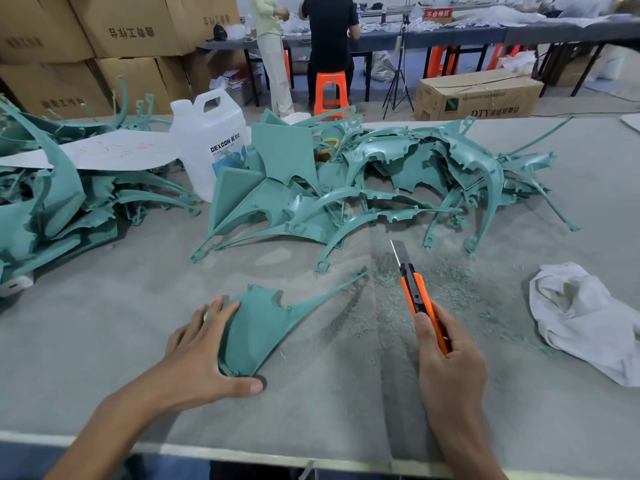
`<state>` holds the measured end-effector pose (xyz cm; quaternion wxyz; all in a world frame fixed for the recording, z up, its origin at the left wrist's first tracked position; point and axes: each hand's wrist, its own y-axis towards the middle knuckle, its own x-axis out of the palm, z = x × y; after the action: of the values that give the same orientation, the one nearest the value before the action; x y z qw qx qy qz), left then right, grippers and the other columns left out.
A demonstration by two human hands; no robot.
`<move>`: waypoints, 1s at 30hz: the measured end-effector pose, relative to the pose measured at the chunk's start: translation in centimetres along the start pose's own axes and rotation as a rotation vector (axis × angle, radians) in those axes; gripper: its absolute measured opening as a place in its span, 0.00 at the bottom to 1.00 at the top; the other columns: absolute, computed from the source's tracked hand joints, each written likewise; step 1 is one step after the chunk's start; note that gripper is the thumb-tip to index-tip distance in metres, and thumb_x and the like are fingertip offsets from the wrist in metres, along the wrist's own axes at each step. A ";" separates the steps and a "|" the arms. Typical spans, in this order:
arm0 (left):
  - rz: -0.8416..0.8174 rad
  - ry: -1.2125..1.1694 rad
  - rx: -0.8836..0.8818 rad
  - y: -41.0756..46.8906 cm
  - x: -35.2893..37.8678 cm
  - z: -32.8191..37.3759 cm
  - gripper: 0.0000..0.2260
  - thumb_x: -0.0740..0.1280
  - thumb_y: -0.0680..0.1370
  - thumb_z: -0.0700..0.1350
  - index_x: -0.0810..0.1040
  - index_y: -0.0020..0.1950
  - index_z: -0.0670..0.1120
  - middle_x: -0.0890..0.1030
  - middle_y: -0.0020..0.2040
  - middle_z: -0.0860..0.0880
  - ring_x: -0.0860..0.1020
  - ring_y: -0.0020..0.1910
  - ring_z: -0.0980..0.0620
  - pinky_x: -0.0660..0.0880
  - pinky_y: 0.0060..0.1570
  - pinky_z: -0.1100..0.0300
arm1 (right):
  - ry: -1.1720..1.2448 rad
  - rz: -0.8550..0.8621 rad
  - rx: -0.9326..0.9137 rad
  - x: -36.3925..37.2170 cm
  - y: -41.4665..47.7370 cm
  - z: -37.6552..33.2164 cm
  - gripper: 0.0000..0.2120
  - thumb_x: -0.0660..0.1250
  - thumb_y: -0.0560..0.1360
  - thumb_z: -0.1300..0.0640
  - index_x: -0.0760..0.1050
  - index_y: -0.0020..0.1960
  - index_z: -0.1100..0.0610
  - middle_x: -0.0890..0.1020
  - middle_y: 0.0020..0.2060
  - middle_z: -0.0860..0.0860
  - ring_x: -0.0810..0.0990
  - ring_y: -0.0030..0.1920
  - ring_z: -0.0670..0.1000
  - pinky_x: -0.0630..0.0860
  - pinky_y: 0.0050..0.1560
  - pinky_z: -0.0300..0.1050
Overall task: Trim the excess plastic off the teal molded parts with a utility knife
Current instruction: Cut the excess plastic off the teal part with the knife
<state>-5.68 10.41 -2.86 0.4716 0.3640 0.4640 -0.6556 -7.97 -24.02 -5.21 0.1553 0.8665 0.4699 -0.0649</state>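
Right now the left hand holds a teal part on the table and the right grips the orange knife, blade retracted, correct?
No: the head view shows the blade extended. The left hand does hold the teal part on the table; the right hand grips the orange knife.

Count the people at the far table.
2: a person in pale clothes stands left; a person in a black shirt sits right on an orange stool. Others may be hidden.

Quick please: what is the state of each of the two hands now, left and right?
Left hand: holds the teal part, fingers curled over its edge.
Right hand: grips the utility knife, blade extended, away from the part.
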 end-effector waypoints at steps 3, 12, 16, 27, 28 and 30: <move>-0.074 0.081 0.013 0.2 -0.5 -0.1 0.62 0.61 0.55 0.85 0.20 0.70 0.66 0.24 0.75 0.58 0.27 0.75 0.55 0.39 0.76 0.52 | 0.003 0.003 0.005 0.0 -0.1 -0.2 0.11 0.68 0.79 0.50 0.80 0.61 0.42 0.81 0.37 0.37 0.78 0.35 0.42 0.69 0.34 0.29; 0.203 0.001 0.106 0.7 -3.1 0.6 0.32 0.59 0.73 0.66 0.59 0.77 0.65 0.78 0.66 0.56 0.78 0.55 0.56 0.73 0.49 0.66 | 0.033 -0.011 0.031 -0.1 -0.2 -0.3 0.10 0.67 0.79 0.50 0.78 0.59 0.40 0.80 0.37 0.37 0.77 0.35 0.42 0.70 0.33 0.30; 0.512 -0.215 0.185 1.0 -1.5 2.1 0.15 0.72 0.77 0.51 0.79 0.63 0.62 0.82 0.50 0.68 0.81 0.48 0.65 0.74 0.45 0.72 | 0.009 -0.033 0.023 0.0 -0.3 -0.4 0.10 0.66 0.79 0.46 0.77 0.59 0.37 0.81 0.38 0.40 0.79 0.35 0.44 0.73 0.34 0.36; 0.367 -0.688 0.110 4.2 3.5 8.2 0.20 0.69 0.80 0.47 0.74 0.68 0.66 0.84 0.59 0.57 0.79 0.55 0.63 0.81 0.54 0.56 | -0.037 -0.383 -0.152 -1.5 -3.0 -3.7 0.18 0.62 0.73 0.35 0.73 0.63 0.28 0.84 0.35 0.42 0.81 0.32 0.41 0.72 0.32 0.29; 0.358 -0.677 0.113 4.3 3.7 8.1 0.22 0.68 0.80 0.45 0.73 0.68 0.68 0.84 0.57 0.54 0.82 0.49 0.63 0.81 0.47 0.55 | -0.045 -0.416 -0.171 -1.7 -3.1 -4.1 0.18 0.62 0.72 0.33 0.73 0.62 0.27 0.84 0.35 0.41 0.82 0.34 0.41 0.74 0.34 0.30; 0.376 -0.617 0.165 4.4 3.7 8.0 0.24 0.67 0.80 0.45 0.71 0.65 0.75 0.85 0.51 0.56 0.78 0.33 0.65 0.75 0.35 0.67 | -0.071 -0.483 -0.199 -2.1 -3.0 -4.8 0.18 0.61 0.71 0.32 0.73 0.61 0.26 0.84 0.35 0.42 0.83 0.36 0.43 0.79 0.39 0.37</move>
<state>-2.83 1.18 -4.96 0.6706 0.2652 0.1704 -0.6715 -11.82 -22.59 -0.78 0.2364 0.7069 0.6613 -0.0838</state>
